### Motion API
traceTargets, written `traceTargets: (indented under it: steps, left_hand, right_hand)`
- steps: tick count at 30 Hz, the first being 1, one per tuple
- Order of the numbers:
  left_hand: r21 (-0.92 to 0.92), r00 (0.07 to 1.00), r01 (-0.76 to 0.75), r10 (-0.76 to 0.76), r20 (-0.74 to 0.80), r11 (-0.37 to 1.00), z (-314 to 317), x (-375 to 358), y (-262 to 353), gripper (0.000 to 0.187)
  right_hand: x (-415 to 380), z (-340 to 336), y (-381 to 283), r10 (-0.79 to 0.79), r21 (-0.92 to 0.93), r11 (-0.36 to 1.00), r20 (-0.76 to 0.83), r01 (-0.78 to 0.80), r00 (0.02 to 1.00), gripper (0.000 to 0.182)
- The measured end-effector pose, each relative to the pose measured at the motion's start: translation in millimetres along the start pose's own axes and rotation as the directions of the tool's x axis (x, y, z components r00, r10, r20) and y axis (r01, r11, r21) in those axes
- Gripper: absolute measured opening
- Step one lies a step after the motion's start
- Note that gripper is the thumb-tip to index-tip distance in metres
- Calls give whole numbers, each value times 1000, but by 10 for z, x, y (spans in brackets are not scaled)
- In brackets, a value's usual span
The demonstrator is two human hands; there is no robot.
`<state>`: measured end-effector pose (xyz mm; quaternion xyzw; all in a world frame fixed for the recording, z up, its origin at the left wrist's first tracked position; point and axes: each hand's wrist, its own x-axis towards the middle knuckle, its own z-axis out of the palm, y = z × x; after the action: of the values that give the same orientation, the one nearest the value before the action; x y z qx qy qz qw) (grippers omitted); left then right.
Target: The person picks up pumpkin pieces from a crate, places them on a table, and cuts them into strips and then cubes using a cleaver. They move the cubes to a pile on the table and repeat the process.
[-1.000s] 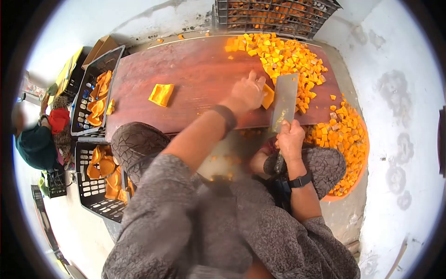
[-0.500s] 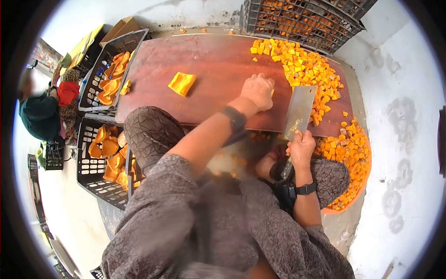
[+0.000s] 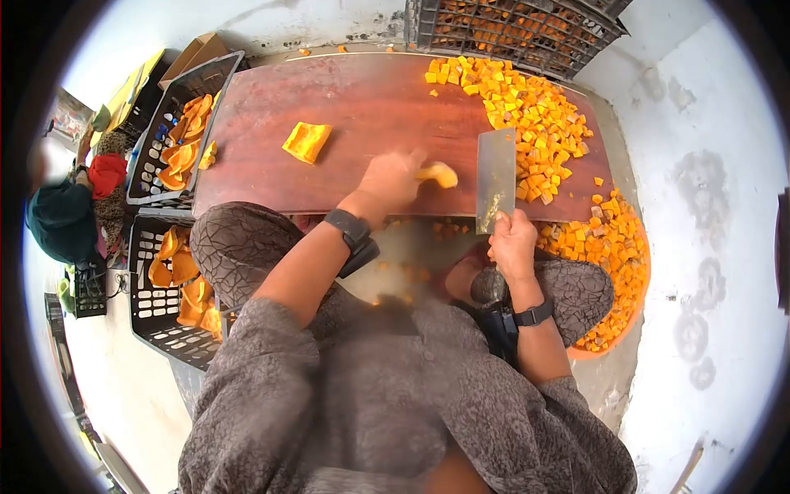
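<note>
My right hand [image 3: 514,245] is closed round the handle of a cleaver [image 3: 496,169], whose broad blade points away from me over the board's near edge. Bits of orange flesh cling to the lower blade. Over the red-brown board [image 3: 271,90], my left hand [image 3: 393,181], a little blurred, grips a curved pumpkin piece [image 3: 439,174] that sticks out to the right. A flat, squarish pumpkin slab [image 3: 306,142] lies on the board further left. Diced pumpkin [image 3: 527,115] is heaped along the board's right side, beyond the cleaver.
An orange tub [image 3: 646,276] of diced pumpkin stands at the right beside my knee. Black crates [image 3: 136,317] with curved pumpkin pieces are at the left. Stacked crates [image 3: 510,33] stand behind the board. Another person [image 3: 62,218] is at the far left, by a white wall.
My left hand has moved left and lifted, bringing the pumpkin piece into sight. The cleaver has swung to a more upright line, apart from the left hand. The whole view has shifted slightly.
</note>
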<state>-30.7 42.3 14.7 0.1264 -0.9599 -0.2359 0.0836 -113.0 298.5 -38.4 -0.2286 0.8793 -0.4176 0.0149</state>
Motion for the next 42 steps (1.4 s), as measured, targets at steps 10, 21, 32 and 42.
traceTargets:
  steps: [10, 21, 32, 42]
  left_hand:
    - [48, 992, -65, 70, -103, 997, 117, -142, 97, 25]
    - [37, 986, -109, 113, -121, 993, 131, -165, 48, 24]
    - [37, 983, -140, 144, -114, 989, 219, -118, 18, 22]
    - [-15, 976, -154, 150, -157, 988, 140, -106, 33, 18]
  right_hand:
    - [-90, -218, -855, -85, -79, 993, 69, 91, 994, 19]
    - [-158, -280, -1298, -132, -288, 942, 153, 172, 979, 20]
    - [99, -245, -1327, -44, -271, 953, 317, 135, 947, 15]
    - [317, 9, -1380, -73, -261, 950, 355, 174, 932, 13]
